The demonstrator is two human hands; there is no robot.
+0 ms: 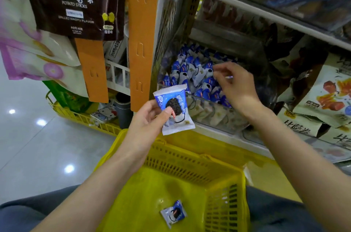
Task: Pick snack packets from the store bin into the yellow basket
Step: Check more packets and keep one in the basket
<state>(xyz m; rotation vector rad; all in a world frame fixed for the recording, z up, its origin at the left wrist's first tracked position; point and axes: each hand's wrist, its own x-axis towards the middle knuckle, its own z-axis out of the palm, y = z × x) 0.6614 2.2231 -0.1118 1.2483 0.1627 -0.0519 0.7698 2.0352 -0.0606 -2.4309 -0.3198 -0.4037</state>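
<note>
My left hand pinches a blue-and-white snack packet with a dark cookie picture, holding it above the far rim of the yellow basket. One identical packet lies on the basket floor. My right hand hovers over the clear store bin, fingers loosely curled above the heap of blue packets, with nothing visibly held.
Hanging snack bags and an orange display strip stand to the left. Larger pale bags fill the shelf to the right. A second yellow basket sits on the shiny floor at left.
</note>
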